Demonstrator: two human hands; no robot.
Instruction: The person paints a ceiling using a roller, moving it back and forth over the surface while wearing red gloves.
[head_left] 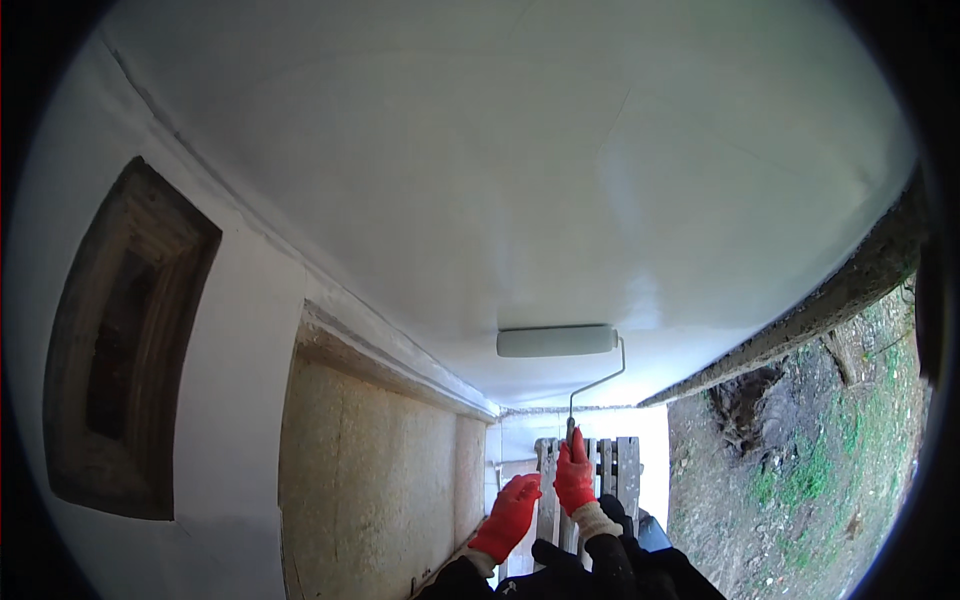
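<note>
My right hand [574,478], in a red glove with a pale cuff, is wrapped round the handle of a paint roller [556,341]. The roller's wide white sleeve lies against the smooth white ceiling [420,190], and its bent wire frame [600,382] comes down to the handle. To the left, at about the same height, my left hand [508,516] wears a matching red glove. Its fingers are loosely bent and apart from the roller, with nothing visible in them. Below both hands is a grey slatted wooden bench [627,462] with pale spots on it.
A white wall on the left has a dark-framed window opening [130,340] and a tan door-like panel [375,450]. At right, a dark rough beam [800,310] edges the ceiling. Beyond it lies ground with grass and soil [800,480]. A bluish object [653,533] sits beside the bench.
</note>
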